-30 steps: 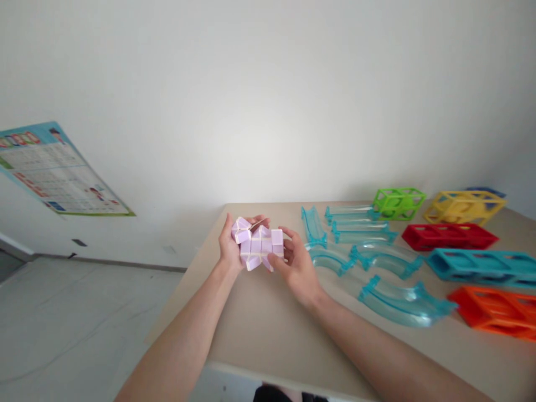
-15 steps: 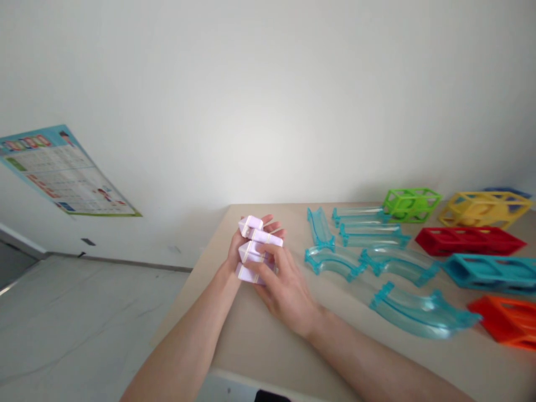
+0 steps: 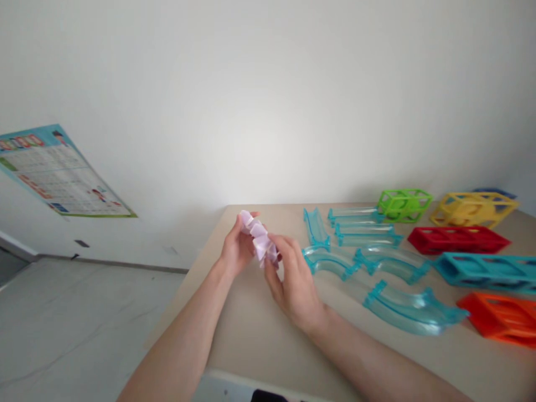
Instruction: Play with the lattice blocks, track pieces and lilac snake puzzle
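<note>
A pale lilac puzzle of small linked cubes (image 3: 258, 237) is held above the near left part of the beige table (image 3: 268, 324). My left hand (image 3: 235, 250) grips its upper left end with thumb and fingers closed on it. My right hand (image 3: 292, 279) holds the lower right end, fingers curled round the cubes. The cubes run in a bent, twisted chain between both hands. Part of the chain is hidden behind my right fingers.
Several clear blue curved and straight track pieces (image 3: 402, 307) lie right of my hands. Beyond them lie open frame blocks: green (image 3: 402, 204), yellow (image 3: 473, 207), red (image 3: 458, 240), teal (image 3: 489, 271), orange (image 3: 505, 318). A poster (image 3: 58, 173) hangs on the left wall.
The lilac cubes went from a flat block to a stacked shape, then to a twisted chain. Both hands kept hold and turned it; my right hand shifted slightly right.
</note>
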A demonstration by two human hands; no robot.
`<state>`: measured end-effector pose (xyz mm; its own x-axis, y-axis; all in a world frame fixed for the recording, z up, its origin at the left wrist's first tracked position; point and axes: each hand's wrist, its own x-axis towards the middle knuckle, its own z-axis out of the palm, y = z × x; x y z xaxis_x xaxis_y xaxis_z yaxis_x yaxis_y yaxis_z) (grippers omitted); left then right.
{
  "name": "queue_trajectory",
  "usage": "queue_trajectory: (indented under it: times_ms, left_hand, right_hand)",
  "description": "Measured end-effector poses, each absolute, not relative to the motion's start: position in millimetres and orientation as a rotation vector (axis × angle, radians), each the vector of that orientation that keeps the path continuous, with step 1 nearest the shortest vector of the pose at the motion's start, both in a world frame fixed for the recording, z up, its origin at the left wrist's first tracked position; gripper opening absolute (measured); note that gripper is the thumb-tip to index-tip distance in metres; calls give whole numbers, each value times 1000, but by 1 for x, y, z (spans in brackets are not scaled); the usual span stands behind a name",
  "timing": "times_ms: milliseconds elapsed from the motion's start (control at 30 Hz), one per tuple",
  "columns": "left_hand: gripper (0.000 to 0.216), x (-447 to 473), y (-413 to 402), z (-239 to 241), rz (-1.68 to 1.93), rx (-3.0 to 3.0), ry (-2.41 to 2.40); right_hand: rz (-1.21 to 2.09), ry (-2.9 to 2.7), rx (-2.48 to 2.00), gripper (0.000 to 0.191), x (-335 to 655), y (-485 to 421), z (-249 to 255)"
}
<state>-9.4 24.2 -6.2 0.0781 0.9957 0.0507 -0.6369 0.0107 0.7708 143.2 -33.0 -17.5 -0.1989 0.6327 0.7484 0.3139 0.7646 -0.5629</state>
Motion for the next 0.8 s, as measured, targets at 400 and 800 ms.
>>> queue_trajectory:
  times_ms: [400,800]
  left_hand:
    - [64,0,6,-7,471,1616,520]
    - [45,34,-7,-33,594,1792,621]
  right_hand:
    - [1119,-1123,-1255,35,226,-95,-31]
    - [325,-1439,-1475,25,266,-158,-8]
